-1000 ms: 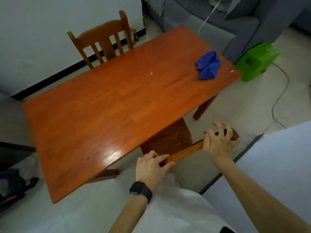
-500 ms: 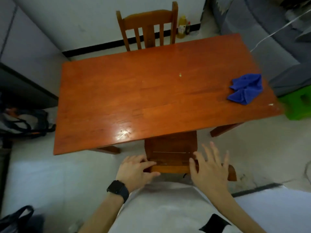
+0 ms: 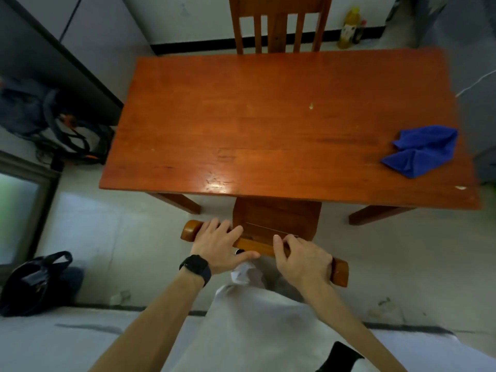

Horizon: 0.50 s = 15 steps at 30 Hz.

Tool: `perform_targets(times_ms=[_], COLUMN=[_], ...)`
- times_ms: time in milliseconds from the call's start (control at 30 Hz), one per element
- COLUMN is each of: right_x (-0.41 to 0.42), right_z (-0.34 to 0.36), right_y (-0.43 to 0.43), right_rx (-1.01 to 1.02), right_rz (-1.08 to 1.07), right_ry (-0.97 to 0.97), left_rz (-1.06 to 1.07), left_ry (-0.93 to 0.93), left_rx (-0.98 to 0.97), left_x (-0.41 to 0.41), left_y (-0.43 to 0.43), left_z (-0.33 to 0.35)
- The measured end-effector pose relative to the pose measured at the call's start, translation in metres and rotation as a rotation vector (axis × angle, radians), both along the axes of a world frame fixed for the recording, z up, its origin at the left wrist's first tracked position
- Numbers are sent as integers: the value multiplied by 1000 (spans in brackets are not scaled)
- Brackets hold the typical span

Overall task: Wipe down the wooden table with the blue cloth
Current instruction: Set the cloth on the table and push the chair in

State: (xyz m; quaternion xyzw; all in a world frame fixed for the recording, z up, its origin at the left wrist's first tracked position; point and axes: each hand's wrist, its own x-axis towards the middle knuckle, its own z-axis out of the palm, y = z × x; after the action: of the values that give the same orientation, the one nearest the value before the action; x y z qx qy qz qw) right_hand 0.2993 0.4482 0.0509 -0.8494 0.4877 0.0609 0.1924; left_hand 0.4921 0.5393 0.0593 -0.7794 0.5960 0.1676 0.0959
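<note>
Head view, looking down over the table (image 3: pixel 241 130); orange-brown wood, long side toward the person, a glare patch close to the near edge.

Blue cloth (image 3: pixel 424 150) lies crumpled on the table top at the right end, nearer the front edge than the back; no hand touches it, both hands well apart from it.

Small pale crumb (image 3: pixel 311 105) on the wood right of centre; a white fleck (image 3: pixel 461 187) by the near right corner.

Near chair (image 3: pixel 276 216) tucked part-way under the near edge, its top rail (image 3: pixel 257 244) running slantwise between the hands.

Left hand (image 3: pixel 220 245): laid over the left part of the rail, fingers fairly straight and spread forward, thumb out along the near side; grip loose, not curled round the wood; black watch (image 3: pixel 196 268) on the wrist.

Right hand (image 3: pixel 303 259): on the right part of the rail, fingers bent over its top; grip closed on the rail.

Far chair (image 3: pixel 279 22) stands against the opposite side; bottles (image 3: pixel 349 28) on the floor by the wall; backpack (image 3: pixel 53 122) on the floor at left; black bag (image 3: pixel 35 280) at lower left.
</note>
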Motion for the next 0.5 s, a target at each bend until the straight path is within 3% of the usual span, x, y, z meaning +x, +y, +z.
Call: perform_targets(times_ms=[100,267,500], right_x=[-5,-10,-19], right_z=[-1,2,7], right_y=[-9,-27,-38], right_rx=[-45,-103,-37], right_rz=[-16,23,97], right_ry=[8,46,-9], left_rz=[8,180,321], left_ry=[13,30,109], left_rx=[50,-198,-136], left_x=[-3,-24,-37], left_y=[-23,-27,-29], left_z=[0,-13,-4])
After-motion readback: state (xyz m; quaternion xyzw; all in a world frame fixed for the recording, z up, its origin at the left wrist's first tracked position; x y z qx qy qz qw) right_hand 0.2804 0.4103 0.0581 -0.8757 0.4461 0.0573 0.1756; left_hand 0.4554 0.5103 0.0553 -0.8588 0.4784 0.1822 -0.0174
